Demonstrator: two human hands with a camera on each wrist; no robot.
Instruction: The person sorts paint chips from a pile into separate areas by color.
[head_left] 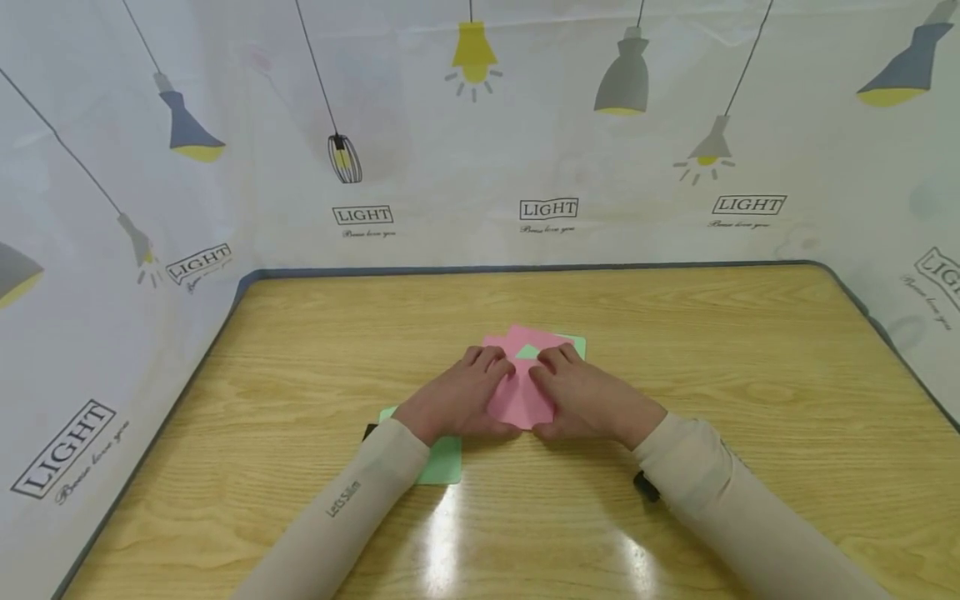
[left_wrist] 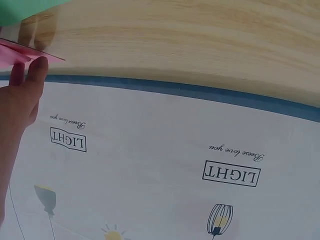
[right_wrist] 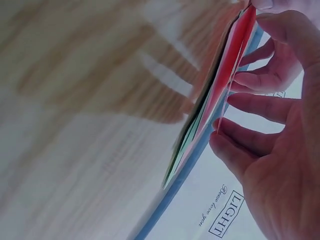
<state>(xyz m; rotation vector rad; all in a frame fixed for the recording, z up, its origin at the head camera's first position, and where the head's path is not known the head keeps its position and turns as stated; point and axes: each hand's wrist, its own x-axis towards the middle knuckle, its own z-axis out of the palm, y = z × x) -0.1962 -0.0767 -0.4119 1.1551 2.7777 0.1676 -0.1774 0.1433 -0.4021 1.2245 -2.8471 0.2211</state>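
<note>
A pink sheet of paper (head_left: 521, 404) is pinched at both sides by my left hand (head_left: 472, 392) and my right hand (head_left: 588, 392), thumbs at the near edge and fingers bent over the top. Another pink piece (head_left: 525, 336) and a small green patch (head_left: 528, 352) show just beyond the fingers. In the right wrist view the layered pink (right_wrist: 227, 65) and green (right_wrist: 187, 140) sheets appear edge-on, slanting above the table, with my right fingers (right_wrist: 260, 107) along them. The left wrist view catches only my left fingertips (left_wrist: 37, 70) at a pink edge (left_wrist: 50, 56).
A green sheet (head_left: 442, 463) lies on the wooden table (head_left: 315, 350) beneath my left wrist. Another green corner (head_left: 579, 345) sticks out behind the pink paper. A white curtain (head_left: 450, 158) printed with lamps stands around the table's far and side edges. Dark straps sit on both wrists.
</note>
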